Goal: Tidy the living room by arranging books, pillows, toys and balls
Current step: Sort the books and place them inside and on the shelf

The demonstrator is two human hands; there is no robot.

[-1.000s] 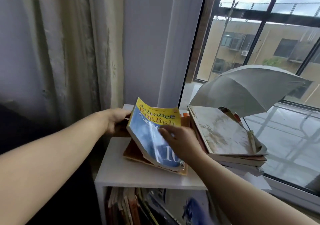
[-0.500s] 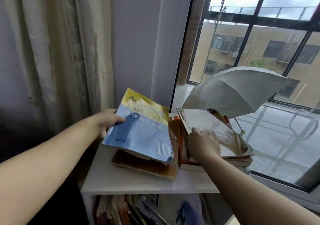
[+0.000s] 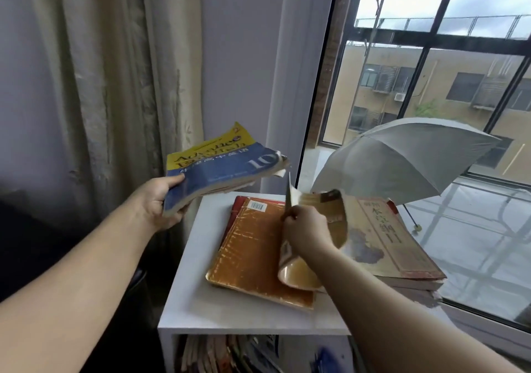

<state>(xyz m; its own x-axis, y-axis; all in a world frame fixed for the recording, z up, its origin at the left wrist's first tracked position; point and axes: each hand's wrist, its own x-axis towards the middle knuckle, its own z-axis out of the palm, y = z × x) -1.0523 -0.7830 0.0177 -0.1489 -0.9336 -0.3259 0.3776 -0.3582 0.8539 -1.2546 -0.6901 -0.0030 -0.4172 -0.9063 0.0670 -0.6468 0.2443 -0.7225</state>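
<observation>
My left hand (image 3: 156, 204) grips a blue and yellow English textbook (image 3: 218, 168) by its near edge and holds it in the air to the left of the white shelf (image 3: 198, 309). My right hand (image 3: 306, 230) holds a thin, bent beige booklet (image 3: 316, 237), lifted off the pile. Under it an orange book (image 3: 253, 257) lies flat on the shelf top, on top of a red one. To the right a thick tan book with Chinese characters (image 3: 390, 240) tops a second stack.
An open grey umbrella (image 3: 402, 157) stands on the sill beyond the window glass. A beige curtain (image 3: 100, 85) hangs at the left. More books (image 3: 227, 354) stand inside the shelf below. A dark surface lies at the far left.
My left hand has lifted the blue textbook off the orange book and up to the left. My right hand has raised the thin booklet off the right stack, uncovering the tan book.
</observation>
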